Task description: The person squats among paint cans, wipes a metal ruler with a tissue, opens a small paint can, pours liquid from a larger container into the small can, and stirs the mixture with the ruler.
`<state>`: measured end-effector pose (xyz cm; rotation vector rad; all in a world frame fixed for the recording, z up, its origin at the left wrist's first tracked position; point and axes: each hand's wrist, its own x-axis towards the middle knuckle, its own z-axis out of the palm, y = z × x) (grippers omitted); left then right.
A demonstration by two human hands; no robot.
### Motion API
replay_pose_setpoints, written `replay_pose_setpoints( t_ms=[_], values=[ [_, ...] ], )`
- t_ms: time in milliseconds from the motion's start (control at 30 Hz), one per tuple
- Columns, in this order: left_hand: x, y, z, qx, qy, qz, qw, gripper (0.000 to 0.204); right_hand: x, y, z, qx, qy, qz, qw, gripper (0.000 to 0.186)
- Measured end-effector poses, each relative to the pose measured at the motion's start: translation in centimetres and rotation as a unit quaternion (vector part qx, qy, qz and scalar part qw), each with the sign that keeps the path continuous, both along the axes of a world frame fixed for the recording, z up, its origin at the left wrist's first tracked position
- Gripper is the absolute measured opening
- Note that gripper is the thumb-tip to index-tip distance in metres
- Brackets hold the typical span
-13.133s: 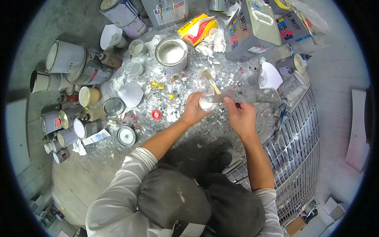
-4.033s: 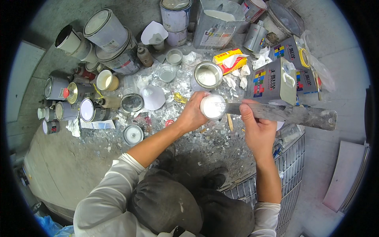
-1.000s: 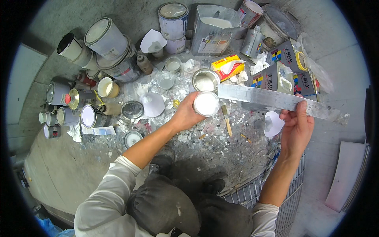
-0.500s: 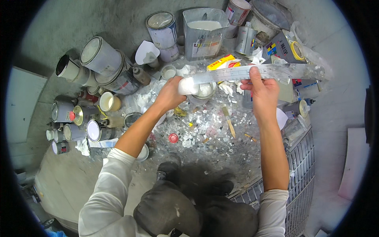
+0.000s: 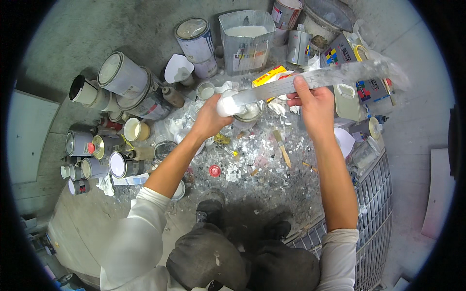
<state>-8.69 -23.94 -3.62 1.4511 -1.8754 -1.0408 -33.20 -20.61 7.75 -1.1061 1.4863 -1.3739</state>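
Clear cup [image 5: 226, 107] with white contents, tipped over near side/left of open tin [image 5: 247, 122]; contact with rim can't be told. Left hand [image 5: 208, 120] curled around cup. Right hand [image 5: 315, 104], right of tin, pinches metal ruler [image 5: 340, 72], thumb on top, fingers below; ruler's left end at cup mouth, far end sticking out well right of tin.

Nearest the person: boots [image 5: 209, 206], well in front of tin. Metal grate [image 5: 374, 213] front-right of tin, its edge bounding that side. Spattered ground [image 5: 252, 182] directly in front of tin gives most room, crossed by red cap [image 5: 214, 170] and brush [image 5: 281, 148]. Pale stretch [image 5: 92, 233], front-left of tin, more room.

Tissue [image 5: 277, 109] just right of tin. White paper funnel [image 5: 343, 141] and grey square can [image 5: 346, 104] farther right, can beyond right hand. Small cup [image 5: 206, 90] back-left of tin. Yellow-red box [image 5: 267, 77] behind tin, partly under ruler in view. Crowded tins [image 5: 124, 77] block left of tin. Farthest: tall grey container [image 5: 245, 53] behind tin, stacked cans [image 5: 194, 43] to its left, metal bottle [image 5: 298, 46] back-right of tin.
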Motion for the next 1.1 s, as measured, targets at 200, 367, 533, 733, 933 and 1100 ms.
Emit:
replay_pose_setpoints(
  t_ms=[200,367,533,733,933,1100],
  values=[
    [-2.1,3.1,0.8,0.09,0.199,-0.042,0.975,0.067,0.6,-2.3,1.3,0.067,0.056,0.119,0.989,0.028],
    [-3.2,6.0,2.3,0.136,0.192,-0.08,0.969,0.072,1.2,-2.2,1.0,0.041,0.099,0.188,0.976,0.032],
    [-3.7,7.1,2.8,0.133,0.171,-0.099,0.971,0.074,-1.8,4.0,-3.5,-0.153,0.143,-0.194,0.958,0.064],
    [-4.2,7.7,2.0,0.108,0.227,-0.051,0.967,0.07,-9.9,5.0,-10.5,-0.052,0.316,-0.394,0.861,0.12],
    [-4.0,7.7,1.5,0.092,0.229,-0.032,0.968,0.07,-10.8,1.0,-11.2,-0.092,0.29,-0.37,0.877,0.118],
    [-2.8,8.1,0.3,0.091,0.199,-0.014,0.976,0.07,-9.6,2.8,-8.1,-0.189,0.138,-0.342,0.91,0.116]
  ],
)
